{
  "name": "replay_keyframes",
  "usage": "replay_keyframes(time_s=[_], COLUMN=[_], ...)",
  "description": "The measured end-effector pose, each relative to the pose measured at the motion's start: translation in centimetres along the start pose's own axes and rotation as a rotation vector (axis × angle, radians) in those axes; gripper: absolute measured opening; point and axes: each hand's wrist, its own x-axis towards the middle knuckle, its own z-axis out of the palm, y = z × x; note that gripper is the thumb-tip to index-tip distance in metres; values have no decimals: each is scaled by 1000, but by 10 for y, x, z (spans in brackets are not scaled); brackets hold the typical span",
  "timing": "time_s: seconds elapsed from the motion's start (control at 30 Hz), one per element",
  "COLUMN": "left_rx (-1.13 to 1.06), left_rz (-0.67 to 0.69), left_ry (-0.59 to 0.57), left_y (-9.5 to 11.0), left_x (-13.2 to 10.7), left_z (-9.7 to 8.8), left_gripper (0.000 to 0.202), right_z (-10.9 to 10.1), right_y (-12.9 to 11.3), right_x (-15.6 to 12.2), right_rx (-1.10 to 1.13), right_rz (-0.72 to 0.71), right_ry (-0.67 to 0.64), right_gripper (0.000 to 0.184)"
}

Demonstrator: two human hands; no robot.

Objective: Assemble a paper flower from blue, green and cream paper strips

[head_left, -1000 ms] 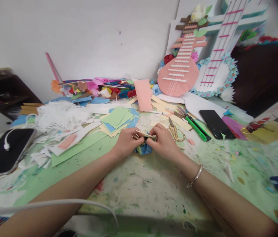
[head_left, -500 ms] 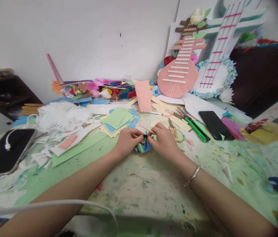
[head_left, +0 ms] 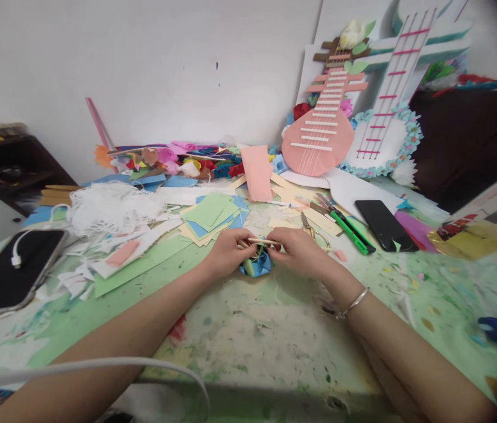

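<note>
My left hand (head_left: 226, 251) and my right hand (head_left: 299, 251) meet at the middle of the paint-stained table (head_left: 248, 335). Between them lies a small blue and green folded paper piece (head_left: 256, 264). Both hands pinch a thin wooden stick (head_left: 262, 241) that lies level across the top of the paper piece. My left fingers curl round the paper's left side, and my right fingers are closed on the stick's right end. A silver bangle (head_left: 352, 304) sits on my right wrist.
Gold scissors (head_left: 314, 230), a green craft knife (head_left: 351, 230) and a black phone (head_left: 385, 225) lie to the right. A stack of coloured paper squares (head_left: 211, 214) and white scraps (head_left: 111, 205) lie behind. A second phone (head_left: 8, 270) charges at left. Paper instruments (head_left: 323, 126) lean on the wall.
The stick has swung from tilted to level across the paper piece. My right hand has shifted a little right and turned flatter; the left hand has stayed on the paper.
</note>
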Motion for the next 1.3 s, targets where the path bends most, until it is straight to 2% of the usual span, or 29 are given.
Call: replay_keyframes(time_s=[0.23, 0.47, 0.63, 0.77, 1.0, 1.17, 1.3], left_rx=[-81, -166, -117, 38, 343, 411, 345], left_rz=[-32, -50, -44, -2, 158, 222, 225], left_ry=[-59, -105, -123, -51, 152, 274, 276], left_y=[-7, -7, -4, -3, 6, 4, -2], left_x=[1, 2, 1, 0, 0, -2, -1], left_z=[-5, -6, -5, -4, 1, 8, 6], left_gripper=[15, 16, 15, 13, 8, 8, 5], right_z=[8, 7, 7, 10, 20, 23, 23], right_y=[1, 0, -5, -13, -23, -27, -29], right_x=[1, 1, 1, -1, 0, 0, 0], right_rx=[-30, -72, -143, -245, -420, -481, -498], right_rz=[-72, -76, -60, 8, 132, 162, 131], right_ry=[2, 2, 18, 64, 161, 188, 179], right_gripper=[11, 11, 10, 10, 13, 14, 16])
